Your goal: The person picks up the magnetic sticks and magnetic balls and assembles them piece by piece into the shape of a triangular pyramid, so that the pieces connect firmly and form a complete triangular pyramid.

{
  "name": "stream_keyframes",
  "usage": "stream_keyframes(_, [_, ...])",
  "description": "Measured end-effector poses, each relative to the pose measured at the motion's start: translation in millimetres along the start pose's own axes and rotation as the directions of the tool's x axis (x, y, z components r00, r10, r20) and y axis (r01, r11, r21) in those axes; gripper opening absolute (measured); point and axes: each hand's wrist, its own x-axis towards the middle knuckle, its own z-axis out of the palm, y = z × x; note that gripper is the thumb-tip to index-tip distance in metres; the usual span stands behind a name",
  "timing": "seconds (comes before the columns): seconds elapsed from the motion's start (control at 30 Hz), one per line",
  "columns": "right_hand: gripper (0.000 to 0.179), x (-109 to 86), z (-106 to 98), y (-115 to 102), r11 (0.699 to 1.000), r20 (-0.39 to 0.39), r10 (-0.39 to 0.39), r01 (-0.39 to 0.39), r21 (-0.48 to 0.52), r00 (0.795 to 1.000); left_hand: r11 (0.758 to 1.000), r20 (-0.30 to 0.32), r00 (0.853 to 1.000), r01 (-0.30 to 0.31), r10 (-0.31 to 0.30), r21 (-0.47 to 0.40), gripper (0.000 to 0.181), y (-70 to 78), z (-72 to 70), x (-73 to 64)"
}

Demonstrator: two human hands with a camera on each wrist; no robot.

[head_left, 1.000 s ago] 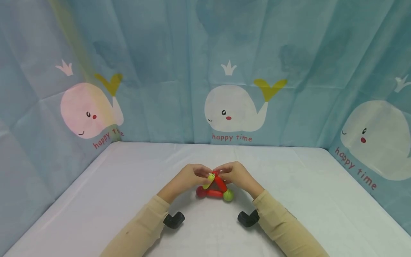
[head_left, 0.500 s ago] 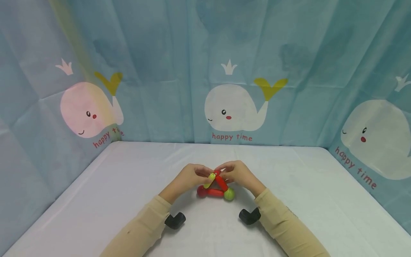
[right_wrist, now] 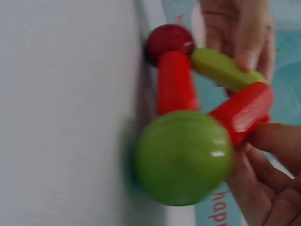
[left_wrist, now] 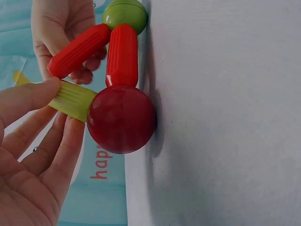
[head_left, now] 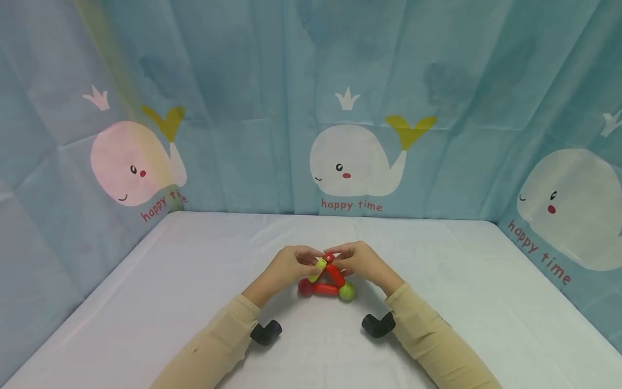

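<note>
A triangle of toy rods and balls stands on the table. Its base is a red rod [head_left: 325, 289] between a dark red ball [left_wrist: 121, 118] and a green ball [right_wrist: 184, 157]. My left hand [head_left: 288, 268] pinches the yellow-green rod [left_wrist: 73, 100], which rises from the dark red ball. With thumb and fingers, my right hand [head_left: 362, 263] holds the second red rod [right_wrist: 244, 110], which leans up from the green ball. The two rods' upper ends lie close together. A small red piece [head_left: 329, 257] with a pale spot shows between the fingertips at the top, partly hidden.
White cloth covers the table [head_left: 194, 259]. A blue curtain [head_left: 243, 108] with printed whales hangs behind it and along both sides. Black curved pieces [head_left: 266, 333] stick out beneath both sleeves near the wrists.
The small red piece at the top has come further into sight between the fingertips, its pale spot now visible. Both hands keep their grips and have shifted only slightly.
</note>
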Motion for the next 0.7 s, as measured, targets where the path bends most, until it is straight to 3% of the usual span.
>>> stream_keyframes(0.27, [0.049, -10.7, -12, -9, 0.998, 0.129, -0.024, 0.031, -0.051, 0.991, 1.000, 0.009, 1.000, 0.007, -0.007, -0.004, 0.026, -0.1, -1.6, -0.3])
stream_keyframes(0.47, [0.055, -10.8, -3, -15, 0.989, 0.072, -0.024, 0.034, -0.147, 0.997, 1.000, 0.009, 1.000, 0.001, -0.001, -0.001, 0.027, 0.1, -2.7, -1.2])
stream_keyframes(0.7, [0.047, -12.7, -3, -14, 0.994, 0.070, -0.015, 0.023, -0.108, 0.997, 1.000, 0.002, 1.000, 0.005, -0.005, -0.001, 0.026, -0.7, -2.3, -0.3])
